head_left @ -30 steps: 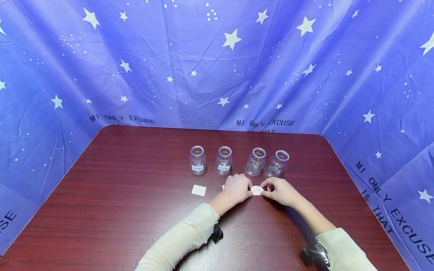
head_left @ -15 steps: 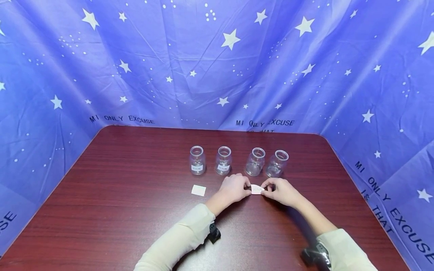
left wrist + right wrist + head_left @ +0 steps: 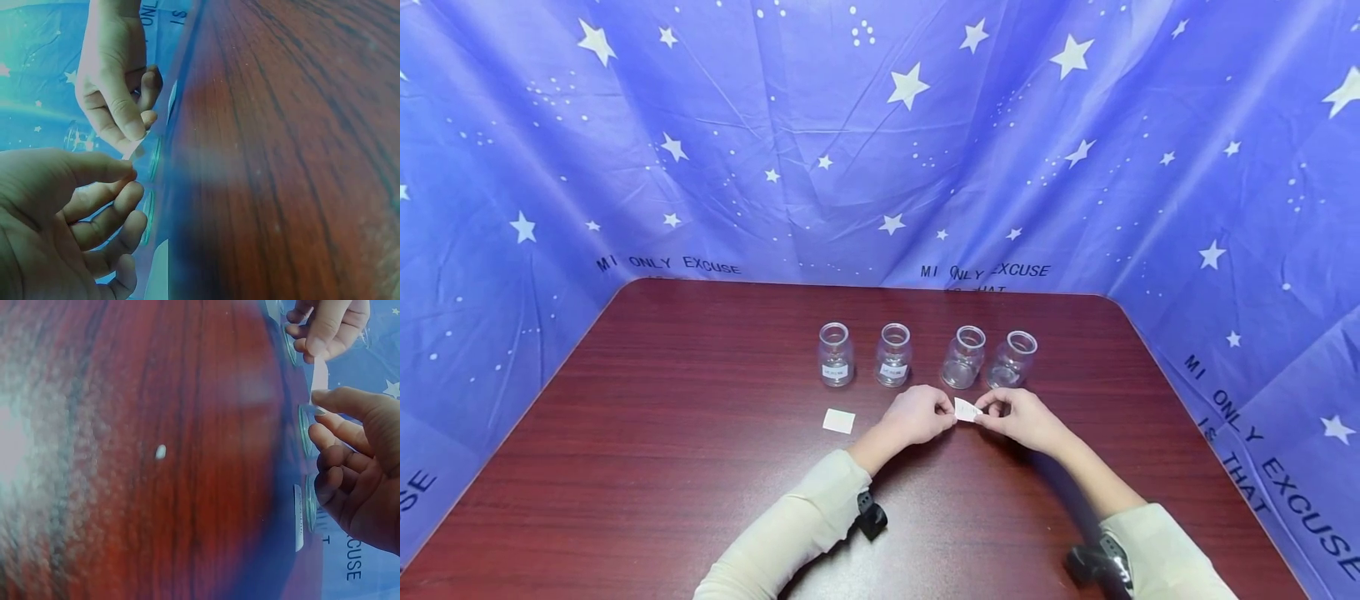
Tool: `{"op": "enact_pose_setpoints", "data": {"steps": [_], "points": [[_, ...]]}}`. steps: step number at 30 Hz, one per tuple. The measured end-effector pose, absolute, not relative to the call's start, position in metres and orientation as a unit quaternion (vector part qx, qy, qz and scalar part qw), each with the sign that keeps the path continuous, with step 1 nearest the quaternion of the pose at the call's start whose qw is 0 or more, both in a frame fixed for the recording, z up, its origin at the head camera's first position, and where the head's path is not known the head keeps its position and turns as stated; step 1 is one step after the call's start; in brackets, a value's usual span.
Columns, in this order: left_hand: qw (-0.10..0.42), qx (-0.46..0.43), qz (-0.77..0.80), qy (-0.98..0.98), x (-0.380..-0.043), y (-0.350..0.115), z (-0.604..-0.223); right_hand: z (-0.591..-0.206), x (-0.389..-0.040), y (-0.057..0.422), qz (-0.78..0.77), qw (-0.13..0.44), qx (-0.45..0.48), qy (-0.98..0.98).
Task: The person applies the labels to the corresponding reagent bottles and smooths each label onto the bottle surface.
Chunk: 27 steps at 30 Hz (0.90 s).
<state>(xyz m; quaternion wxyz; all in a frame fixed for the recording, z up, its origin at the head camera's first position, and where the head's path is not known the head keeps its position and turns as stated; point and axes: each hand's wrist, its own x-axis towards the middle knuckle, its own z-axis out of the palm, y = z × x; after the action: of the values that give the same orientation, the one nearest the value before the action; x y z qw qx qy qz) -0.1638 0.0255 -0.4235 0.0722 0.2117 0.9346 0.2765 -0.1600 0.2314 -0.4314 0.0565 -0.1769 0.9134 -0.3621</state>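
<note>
A small white label with faint print is stretched between my two hands, low over the table in front of the jars. My left hand pinches its left edge between thumb and forefinger. At the opposite edge, the thumb and forefinger of my right hand pinch it. The left wrist view shows the label as a thin strip between both sets of fingertips. Behind the hands stand two clear glass jars without a visible label, an upright one and the rightmost jar.
Two more glass jars, the leftmost one and its neighbour, carry white labels low on their fronts. One white label lies on the dark red wooden table. A blue star-patterned curtain hangs behind and at the sides.
The label between my hands has tilted and risen slightly, its left corner now pointing up. A white edge beside the left hand, visible a second ago, is now hidden.
</note>
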Motion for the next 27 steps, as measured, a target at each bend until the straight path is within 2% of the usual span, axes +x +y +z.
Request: {"op": "enact_pose_setpoints", "data": {"steps": [5, 15, 27], "points": [[0.058, 0.194, 0.311, 0.929, -0.164, 0.022, -0.421, -0.431, -0.160, 0.229, -0.371, 0.040, -0.171, 0.912], [0.064, 0.175, 0.340, 0.922, -0.168, 0.019, -0.421, -0.430, -0.157, 0.220, -0.361, -0.039, -0.187, 0.913], [0.068, 0.227, 0.368, 0.899, -0.164, 0.021, -0.420, -0.427, -0.152, 0.209, -0.344, -0.049, -0.233, 0.908]]}}
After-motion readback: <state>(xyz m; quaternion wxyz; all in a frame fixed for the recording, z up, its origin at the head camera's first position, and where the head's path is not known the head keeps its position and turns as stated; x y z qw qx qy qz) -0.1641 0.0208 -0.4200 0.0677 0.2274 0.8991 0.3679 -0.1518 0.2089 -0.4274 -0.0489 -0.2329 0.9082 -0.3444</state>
